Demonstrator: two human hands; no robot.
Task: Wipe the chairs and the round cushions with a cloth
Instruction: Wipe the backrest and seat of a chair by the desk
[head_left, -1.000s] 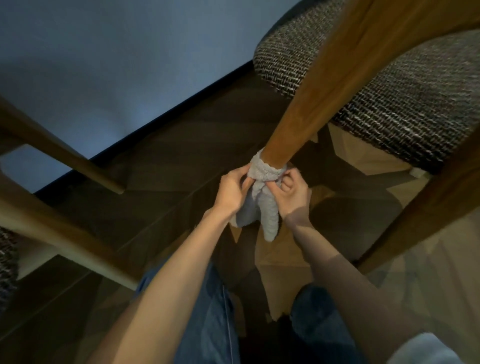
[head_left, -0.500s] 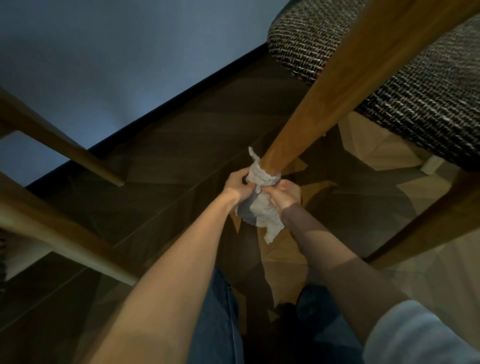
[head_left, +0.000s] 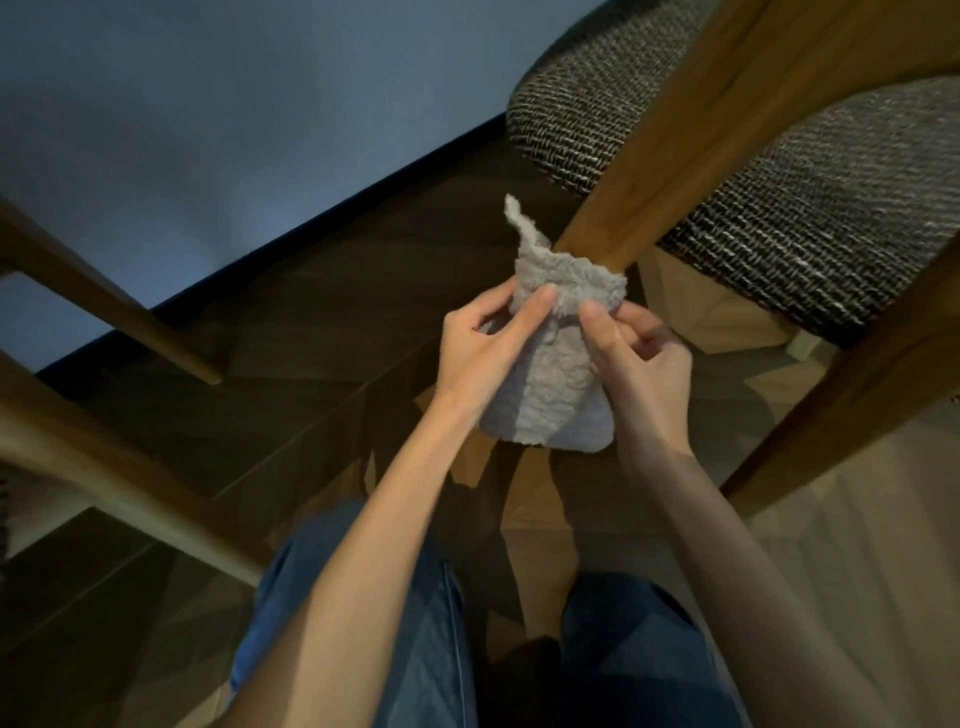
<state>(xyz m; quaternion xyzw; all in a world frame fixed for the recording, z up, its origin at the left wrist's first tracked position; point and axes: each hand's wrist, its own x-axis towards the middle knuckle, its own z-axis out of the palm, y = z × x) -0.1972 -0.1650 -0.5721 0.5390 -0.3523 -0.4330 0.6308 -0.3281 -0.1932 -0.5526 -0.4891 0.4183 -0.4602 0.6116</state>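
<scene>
A grey cloth (head_left: 550, 379) is wrapped round the lower end of a wooden chair leg (head_left: 670, 156). My left hand (head_left: 483, 353) pinches the cloth from the left, thumb on its front. My right hand (head_left: 644, 374) pinches it from the right, fingers curled. One corner of the cloth sticks up above the wrap, and the rest hangs down between my hands. A round woven dark cushion (head_left: 779, 208) sits on the chair seat behind the leg, at the upper right.
Another leg of the same chair (head_left: 841, 395) slants down at the right. A second chair's legs (head_left: 114, 306) cross the left side. Dark herringbone wood floor (head_left: 322, 332) lies below, a blue-grey wall (head_left: 208, 114) behind. My knees in jeans are at the bottom.
The cloth's lower part has spread out and hangs wider between my hands. Both hands still hold it at the leg's lower end, and the view has drawn closer.
</scene>
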